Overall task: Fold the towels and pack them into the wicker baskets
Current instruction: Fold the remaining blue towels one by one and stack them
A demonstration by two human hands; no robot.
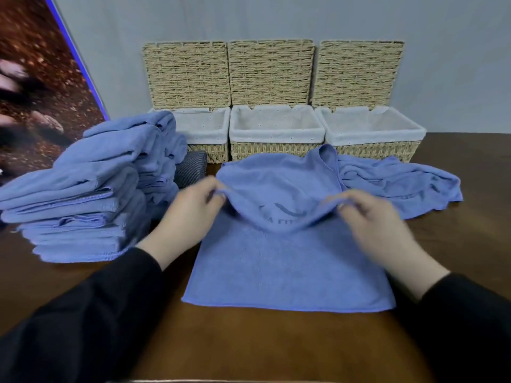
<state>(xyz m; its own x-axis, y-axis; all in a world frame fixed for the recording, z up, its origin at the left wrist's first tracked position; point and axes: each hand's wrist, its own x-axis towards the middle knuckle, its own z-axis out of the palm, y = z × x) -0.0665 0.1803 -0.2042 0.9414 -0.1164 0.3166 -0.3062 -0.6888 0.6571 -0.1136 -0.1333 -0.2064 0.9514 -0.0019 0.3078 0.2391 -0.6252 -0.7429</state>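
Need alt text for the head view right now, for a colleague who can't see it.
Both hands, left hand and right hand, pinch a blue towel mid-fold on a brown table. Three open wicker baskets behind, stacked towels at left.

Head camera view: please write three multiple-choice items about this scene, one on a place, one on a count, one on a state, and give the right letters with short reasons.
1. Where is the pile of blue towels?
A. at the left side of the table
B. inside the middle basket
C. on the floor

2. How many wicker baskets stand at the wall?
A. two
B. three
C. five

3. What is the state of the baskets?
A. lids shut
B. lids open, full of towels
C. lids open, no towels inside

Answers:
1 A, the pile lies on the brown table to the left of the left hand.
2 B, three stand in one row.
3 C, only white lining shows inside, while both hands, with the right hand, lift the far edge of the towel being folded.
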